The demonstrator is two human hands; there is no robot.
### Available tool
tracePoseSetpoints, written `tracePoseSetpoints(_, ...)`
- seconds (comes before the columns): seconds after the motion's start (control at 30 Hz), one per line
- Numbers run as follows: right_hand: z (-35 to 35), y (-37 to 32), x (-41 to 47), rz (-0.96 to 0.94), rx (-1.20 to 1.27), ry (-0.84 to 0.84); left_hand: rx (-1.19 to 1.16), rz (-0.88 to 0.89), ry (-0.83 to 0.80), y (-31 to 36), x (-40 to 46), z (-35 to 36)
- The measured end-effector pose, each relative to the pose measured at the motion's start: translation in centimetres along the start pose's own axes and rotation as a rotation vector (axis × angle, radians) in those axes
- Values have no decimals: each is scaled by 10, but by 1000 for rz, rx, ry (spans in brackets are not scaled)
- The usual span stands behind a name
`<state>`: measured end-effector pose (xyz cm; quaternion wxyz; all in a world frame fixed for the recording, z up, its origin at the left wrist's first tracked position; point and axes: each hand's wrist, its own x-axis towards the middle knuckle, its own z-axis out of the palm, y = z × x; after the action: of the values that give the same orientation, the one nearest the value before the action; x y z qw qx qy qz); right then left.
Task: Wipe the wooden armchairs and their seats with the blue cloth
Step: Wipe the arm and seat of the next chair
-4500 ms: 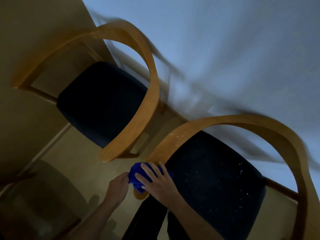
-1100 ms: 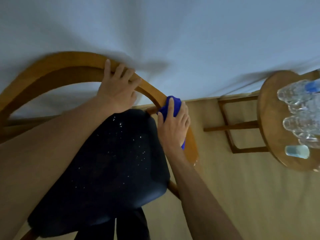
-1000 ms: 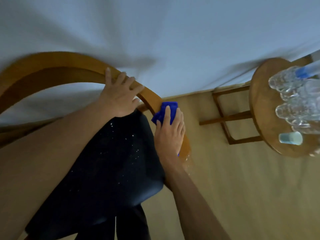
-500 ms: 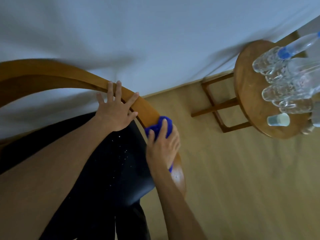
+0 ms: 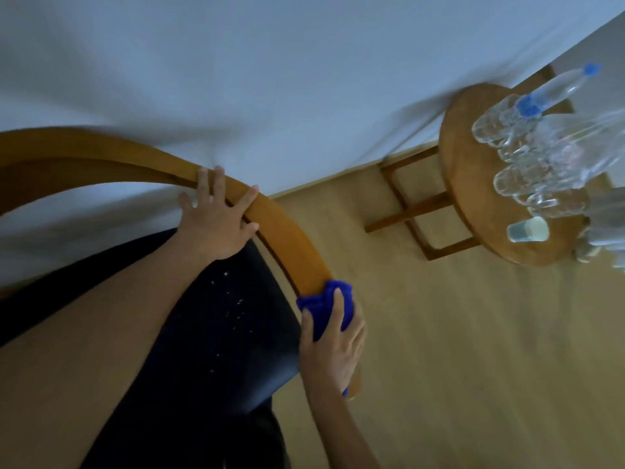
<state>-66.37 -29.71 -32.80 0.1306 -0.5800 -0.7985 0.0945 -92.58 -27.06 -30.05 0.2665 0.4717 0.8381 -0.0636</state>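
Observation:
A wooden armchair with a curved armrest (image 5: 280, 228) and a dark seat (image 5: 223, 333) flecked with white specks fills the lower left. My left hand (image 5: 216, 218) rests on the curved rail, fingers spread flat over the wood. My right hand (image 5: 333, 346) presses the blue cloth (image 5: 324, 306) onto the front end of the right armrest, fingers lying over the cloth. The armrest's tip is mostly hidden under that hand.
A round wooden side table (image 5: 473, 198) stands at the right with several clear water bottles (image 5: 541, 157) and a small cup (image 5: 527, 230). A white wall (image 5: 304, 62) runs behind the chair. Beige floor (image 5: 473, 367) spreads right of it.
My right hand has slid the blue cloth down the armrest toward its front end. My left hand stays on the rail. The view has shifted, and the side table sits further right.

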Motion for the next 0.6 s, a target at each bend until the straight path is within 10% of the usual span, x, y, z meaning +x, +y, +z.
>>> tracePoseSetpoints(0.3,62,-113,118,-362,108,-77,-55,54,44,-37,-41,25)
tracePoseSetpoints(0.6,104,-160,96,-1086,95,-170,-271,-461,-219,-164,-157,154)
